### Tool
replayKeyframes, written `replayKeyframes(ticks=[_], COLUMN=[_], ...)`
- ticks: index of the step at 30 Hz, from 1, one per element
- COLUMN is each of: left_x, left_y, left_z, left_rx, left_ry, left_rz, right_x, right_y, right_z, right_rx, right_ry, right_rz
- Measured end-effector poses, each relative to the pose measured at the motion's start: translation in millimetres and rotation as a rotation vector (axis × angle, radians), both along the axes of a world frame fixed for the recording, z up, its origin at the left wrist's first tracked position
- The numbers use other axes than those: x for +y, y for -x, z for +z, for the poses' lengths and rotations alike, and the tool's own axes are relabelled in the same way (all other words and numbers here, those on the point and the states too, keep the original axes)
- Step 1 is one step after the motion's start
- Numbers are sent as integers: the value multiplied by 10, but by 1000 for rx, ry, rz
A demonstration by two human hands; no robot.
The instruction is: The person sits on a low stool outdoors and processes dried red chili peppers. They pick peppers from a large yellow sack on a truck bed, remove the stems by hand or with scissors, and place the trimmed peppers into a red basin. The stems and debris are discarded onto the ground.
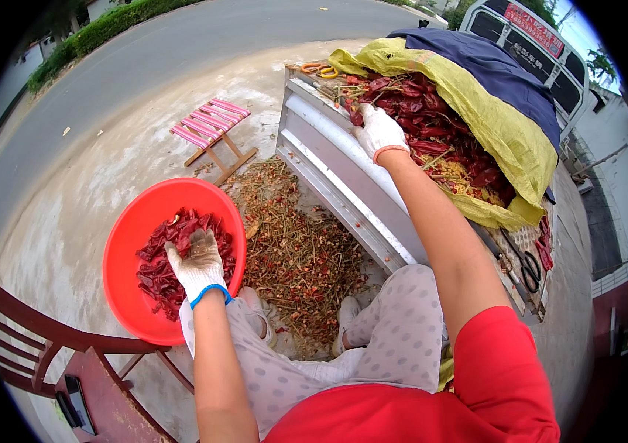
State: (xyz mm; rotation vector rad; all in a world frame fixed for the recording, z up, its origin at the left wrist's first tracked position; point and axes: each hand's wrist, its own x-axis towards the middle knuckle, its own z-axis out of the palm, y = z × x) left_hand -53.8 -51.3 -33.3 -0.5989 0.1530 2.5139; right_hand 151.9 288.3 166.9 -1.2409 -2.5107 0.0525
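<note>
My left hand [198, 266], in a stained white knit glove with a blue cuff, is over a red plastic basin [125, 277]. Its thumb and fingers are apart, and nothing shows in the palm. Dried red chili peppers [156, 282] lie in the basin below it. My right hand [380, 132], gloved in white with an orange cuff, reaches to the near edge of a heap of dried chilies [430, 113] in an opened yellow woven sack [518, 149]. A chili touches its fingertips; whether it is gripped is unclear.
The sack lies on a metal truck bed [341, 166]. Orange-handled scissors [319, 70] and black-handled scissors [530, 271] rest there. Stems and scraps [297, 255] cover the ground between my feet. A striped folding stool [211, 127] and a wooden chair [87, 382] stand nearby.
</note>
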Motion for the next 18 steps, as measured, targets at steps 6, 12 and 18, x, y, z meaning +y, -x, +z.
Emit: replayKeyframes(ticks=[6,12,18], left_x=[-60,67,325], left_y=[55,-227,-944], left_z=[11,-124,456], left_rx=[80,458,1511], left_ry=[195,325,863], left_rz=[73,-318,-504], right_x=[398,34,-1155], right_y=[158,137,-342], right_z=[-199,-78,-128], right_rx=[-135,91,-152], right_ry=[7,33,579], right_rz=[-80,37,394])
